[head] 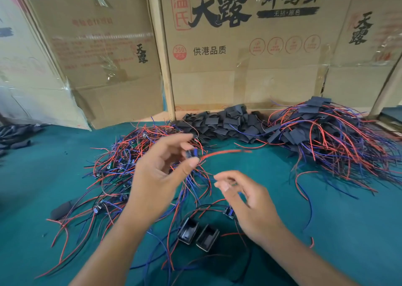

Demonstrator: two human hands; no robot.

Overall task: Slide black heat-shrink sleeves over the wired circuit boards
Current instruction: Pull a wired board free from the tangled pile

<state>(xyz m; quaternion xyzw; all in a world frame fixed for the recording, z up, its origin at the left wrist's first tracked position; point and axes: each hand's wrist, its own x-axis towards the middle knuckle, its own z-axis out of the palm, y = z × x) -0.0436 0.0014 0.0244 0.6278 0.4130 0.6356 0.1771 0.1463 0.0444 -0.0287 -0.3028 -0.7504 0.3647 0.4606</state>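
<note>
My left hand (161, 168) is raised over the table and pinches a small wired circuit board (191, 153) between thumb and fingers; its red wire (226, 153) trails to the right. My right hand (243, 196) hovers lower right, thumb and forefinger pinching thin wires that run from that board. Two black heat-shrink sleeves (198, 234) lie side by side on the green mat just below my hands. Another wired board (229, 212) lies beside my right hand. A heap of bare wired boards (121, 163) spreads at left.
A pile of loose black sleeves (226, 122) lies at the back centre, and a heap of sleeved boards with wires (330, 137) at the back right. Cardboard boxes (239, 46) wall off the far edge. More black pieces (15, 135) lie at far left on the green mat (348, 231).
</note>
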